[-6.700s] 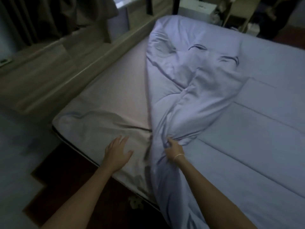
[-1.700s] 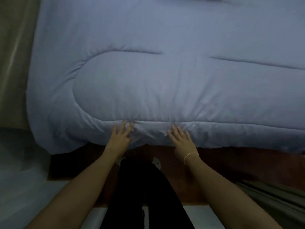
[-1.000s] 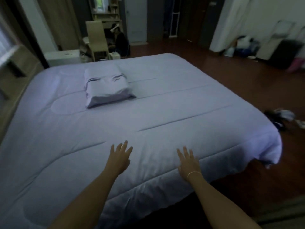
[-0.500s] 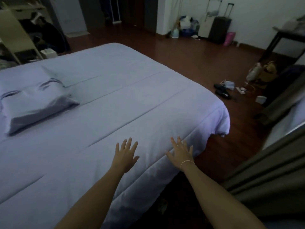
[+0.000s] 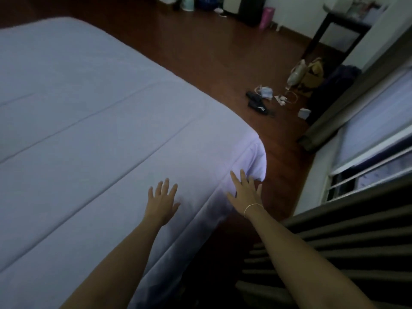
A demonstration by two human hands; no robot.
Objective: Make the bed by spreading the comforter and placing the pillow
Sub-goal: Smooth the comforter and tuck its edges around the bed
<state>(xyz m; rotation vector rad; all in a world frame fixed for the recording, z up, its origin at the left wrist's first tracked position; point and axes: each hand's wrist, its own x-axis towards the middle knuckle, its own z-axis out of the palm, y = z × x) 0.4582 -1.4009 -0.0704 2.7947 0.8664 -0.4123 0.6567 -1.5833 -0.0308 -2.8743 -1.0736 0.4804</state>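
On the bed, the pale blue comforter [image 5: 89,130] lies spread flat, and its corner hangs over the edge near the wood floor [image 5: 211,52]. Your left hand [image 5: 161,202] lies flat on top of it, fingers straight and apart. Your right hand [image 5: 244,192], also flat with fingers spread, is at the hanging corner. Neither hand grips anything. No pillow shows from where you look.
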